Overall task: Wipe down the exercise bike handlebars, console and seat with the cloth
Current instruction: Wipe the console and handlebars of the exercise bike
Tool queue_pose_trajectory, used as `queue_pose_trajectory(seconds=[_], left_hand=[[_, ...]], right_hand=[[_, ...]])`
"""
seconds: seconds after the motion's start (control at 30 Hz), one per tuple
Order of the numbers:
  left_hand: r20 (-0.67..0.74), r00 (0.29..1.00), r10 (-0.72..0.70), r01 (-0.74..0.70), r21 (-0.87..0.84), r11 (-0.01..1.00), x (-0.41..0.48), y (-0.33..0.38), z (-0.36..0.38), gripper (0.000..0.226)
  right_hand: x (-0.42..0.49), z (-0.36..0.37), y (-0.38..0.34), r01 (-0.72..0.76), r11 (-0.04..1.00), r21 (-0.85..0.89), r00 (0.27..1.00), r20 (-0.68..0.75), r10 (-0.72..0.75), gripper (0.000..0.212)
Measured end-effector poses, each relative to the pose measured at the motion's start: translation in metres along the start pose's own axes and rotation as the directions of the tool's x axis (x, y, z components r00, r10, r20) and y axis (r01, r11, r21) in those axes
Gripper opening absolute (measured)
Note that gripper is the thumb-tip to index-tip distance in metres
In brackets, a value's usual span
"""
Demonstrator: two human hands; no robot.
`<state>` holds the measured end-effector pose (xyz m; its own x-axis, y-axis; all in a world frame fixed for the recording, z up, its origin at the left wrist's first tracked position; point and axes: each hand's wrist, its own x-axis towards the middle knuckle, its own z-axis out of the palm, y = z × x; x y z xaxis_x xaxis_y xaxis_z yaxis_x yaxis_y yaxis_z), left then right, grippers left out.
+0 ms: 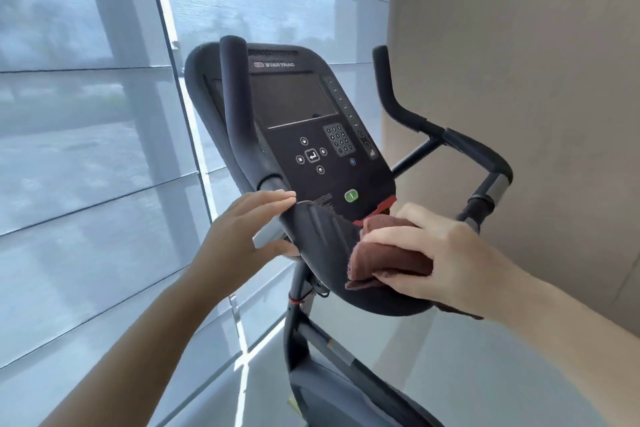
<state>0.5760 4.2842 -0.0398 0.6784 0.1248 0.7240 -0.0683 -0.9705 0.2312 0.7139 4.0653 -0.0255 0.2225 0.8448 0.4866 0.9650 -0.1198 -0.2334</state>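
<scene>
Right hand [436,253] gripping folded reddish-brown cloth [391,262] pressed on near lower lip of black plastic bike console [284,146], left hand [247,229] straight-fingered, touching lip's left edge, black curved handlebars [479,153] right of console

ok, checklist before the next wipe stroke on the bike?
1. Cloth held in right hand: ok, thumb and fingers wrapped round it.
2. Cloth in contact with the console lower lip: ok.
3. Left hand steadying the lip's left edge: ok, fingers flat on top.
4. Screen and keypad already wiped: cannot tell.
5. Right handlebar unobstructed for the next pass: ok.
6. Seat state: cannot tell, not identifiable in view.
</scene>
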Motion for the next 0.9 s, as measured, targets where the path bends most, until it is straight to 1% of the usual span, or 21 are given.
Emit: queue_pose_trajectory(seconds=[0.17,0.23,0.33,0.4,0.47,0.57,0.63,0.67,0.77,0.9], left_hand=[[0.024,0.998,-0.062,0.06,0.055,0.997,0.0,0.007,-0.005,0.051],[0.041,0.995,-0.088,0.086,0.059,0.995,0.002,0.008,-0.006,0.049],[0.044,0.994,-0.097,0.094,0.075,0.993,0.002,0.007,-0.006,0.05],[0.03,0.995,-0.099,0.096,0.076,0.992,0.001,0.006,-0.003,0.05],[0.029,0.995,-0.096,0.093,0.082,0.992,0.001,0.005,-0.002,0.051],[0.039,0.995,-0.093,0.089,0.097,0.991,0.002,0.002,-0.002,0.051],[0.044,0.994,-0.097,0.092,0.089,0.992,0.003,0.001,-0.003,0.052],[0.04,0.995,-0.091,0.088,0.084,0.993,0.002,0.001,-0.003,0.052],[0.025,0.998,-0.061,0.059,0.073,0.996,0.001,-0.001,-0.002,0.051],[0.031,0.998,-0.058,0.053,0.13,0.99,-0.004,0.002,-0.002,0.053]], right_hand=[[0.056,0.021,-0.027,0.01,1.0,-0.014,0.994,-0.107,-0.011,0.039],[0.064,0.022,-0.033,0.031,0.999,-0.027,0.994,-0.103,-0.034,0.039],[0.033,0.015,-0.021,0.088,0.992,-0.089,0.994,-0.057,-0.094,0.038],[0.003,0.009,-0.016,0.075,0.993,-0.092,0.996,-0.039,-0.079,0.039],[-0.012,0.011,-0.015,0.047,0.994,-0.1,0.995,-0.078,-0.055,0.039],[0.013,0.017,-0.031,-0.035,0.991,-0.129,0.985,-0.17,0.013,0.033],[0.037,0.023,-0.043,-0.095,0.983,-0.158,0.98,-0.186,0.065,0.036],[0.042,0.025,-0.046,-0.104,0.978,-0.18,0.979,-0.194,0.068,0.036],[0.02,0.027,-0.046,-0.06,0.98,-0.19,0.975,-0.223,0.016,0.035],[-0.026,0.022,-0.044,-0.04,0.984,-0.172,0.987,-0.158,0.012,0.04]])
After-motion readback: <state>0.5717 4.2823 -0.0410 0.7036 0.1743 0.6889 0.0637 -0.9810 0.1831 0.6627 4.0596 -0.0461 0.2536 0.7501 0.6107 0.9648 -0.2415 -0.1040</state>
